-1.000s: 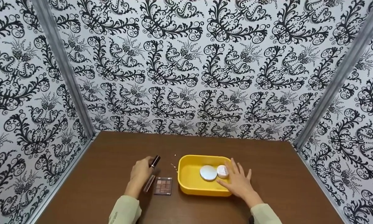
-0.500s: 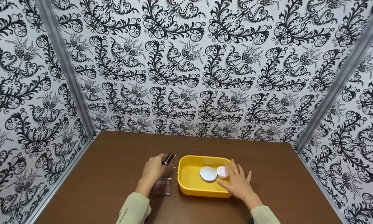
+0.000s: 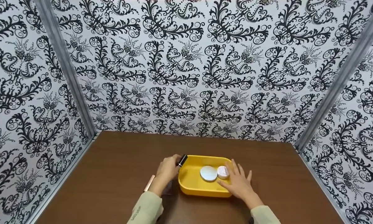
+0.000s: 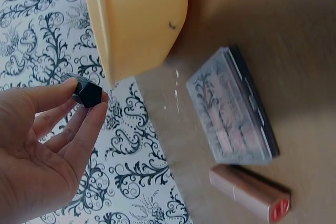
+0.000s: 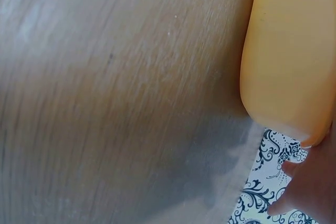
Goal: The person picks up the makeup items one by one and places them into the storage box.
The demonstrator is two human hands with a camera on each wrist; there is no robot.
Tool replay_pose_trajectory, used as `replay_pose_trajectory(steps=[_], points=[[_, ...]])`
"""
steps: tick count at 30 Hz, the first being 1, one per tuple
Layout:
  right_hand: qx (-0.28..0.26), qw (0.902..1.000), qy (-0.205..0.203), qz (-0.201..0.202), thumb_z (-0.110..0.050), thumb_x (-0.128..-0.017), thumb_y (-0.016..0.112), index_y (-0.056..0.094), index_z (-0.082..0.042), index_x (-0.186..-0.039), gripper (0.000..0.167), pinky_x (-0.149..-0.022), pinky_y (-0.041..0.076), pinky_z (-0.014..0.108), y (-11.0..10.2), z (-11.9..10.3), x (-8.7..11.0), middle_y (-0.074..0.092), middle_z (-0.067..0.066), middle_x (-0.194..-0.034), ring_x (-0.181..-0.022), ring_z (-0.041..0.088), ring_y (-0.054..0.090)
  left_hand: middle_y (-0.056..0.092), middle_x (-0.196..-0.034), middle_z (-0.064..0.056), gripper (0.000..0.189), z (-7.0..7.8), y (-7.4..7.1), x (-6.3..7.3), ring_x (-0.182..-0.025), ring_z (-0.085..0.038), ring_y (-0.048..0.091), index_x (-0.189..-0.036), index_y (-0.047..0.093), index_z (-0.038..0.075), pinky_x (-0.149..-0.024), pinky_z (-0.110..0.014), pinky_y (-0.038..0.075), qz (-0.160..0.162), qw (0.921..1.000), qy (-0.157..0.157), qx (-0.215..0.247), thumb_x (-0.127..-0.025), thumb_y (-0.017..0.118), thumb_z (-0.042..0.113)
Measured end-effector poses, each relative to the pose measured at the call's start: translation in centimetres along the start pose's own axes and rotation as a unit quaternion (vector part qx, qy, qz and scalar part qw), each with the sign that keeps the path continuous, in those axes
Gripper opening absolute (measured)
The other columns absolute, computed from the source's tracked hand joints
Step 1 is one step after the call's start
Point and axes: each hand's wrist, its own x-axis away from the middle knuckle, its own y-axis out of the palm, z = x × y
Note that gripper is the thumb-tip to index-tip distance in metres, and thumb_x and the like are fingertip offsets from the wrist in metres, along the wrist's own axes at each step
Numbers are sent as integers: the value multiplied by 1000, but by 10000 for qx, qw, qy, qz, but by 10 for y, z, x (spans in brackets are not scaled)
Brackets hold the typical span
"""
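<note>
My left hand (image 3: 167, 169) pinches a black lipstick (image 3: 182, 160) between thumb and fingers, at the left rim of a yellow tub (image 3: 205, 192). In the left wrist view the angular black end of the lipstick (image 4: 88, 94) points at the camera, just off the tub's edge. Fingers spread, my right hand (image 3: 240, 184) rests over the tub's right rim, the thumb inside. Within the tub lie a larger white round compact (image 3: 208, 173) and a smaller white round container (image 3: 222, 172), side by side. The right wrist view shows mostly the tub's outer wall (image 5: 289, 51).
Left of the tub, an eyeshadow palette (image 4: 231, 111) with a clear lid lies on the brown table (image 3: 127, 146), largely hidden by my left arm in the head view. Beside it is a rose-coloured tube (image 4: 249, 192). Patterned walls (image 3: 180, 77) enclose the table.
My left hand has carried the lipstick rightwards, from above the table left of the palette to the tub's left rim. My right hand has stayed in place on the tub.
</note>
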Motion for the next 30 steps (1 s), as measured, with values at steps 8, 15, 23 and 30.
replay_pose_trajectory(steps=[8, 15, 23, 30], points=[[40, 9998, 79, -196, -63, -86, 64, 31, -18, -157, 90, -110, -1, 81, -2, -2, 1, 18, 18, -166, -148, 50, 24, 73, -112, -18, 36, 15, 15, -2, -91, -39, 71, -122, 66, 12, -77, -50, 58, -193, 9996, -27, -223, -87, 75, 11], [23, 9999, 87, -144, -62, -86, 64, 31, -19, -157, 89, -110, -1, 81, -1, -2, 0, 18, 18, -166, -148, 49, 24, 72, -109, -19, 37, 30, 30, -8, -90, -40, 70, -122, 65, 13, -77, -51, 57, -477, 9988, -109, -28, -87, 75, 11], [23, 9998, 74, -168, -62, -86, 63, 33, -20, -156, 88, -110, 0, 80, -1, -2, 2, 17, 16, -167, -149, 47, 23, 71, -95, -24, 32, 40, 54, -8, -82, -41, 70, -115, 62, 6, -70, -52, 57, -554, 9983, -118, -137, -87, 75, 13], [67, 9999, 46, -85, -60, -87, 65, 33, -19, -156, 86, -110, -1, 80, 0, -3, 1, 18, 16, -166, -148, 47, 25, 68, -93, -27, 24, 41, 73, -7, -85, -46, 69, -108, 57, 2, -74, -54, 56, -526, 9976, -439, -62, -90, 69, 11]])
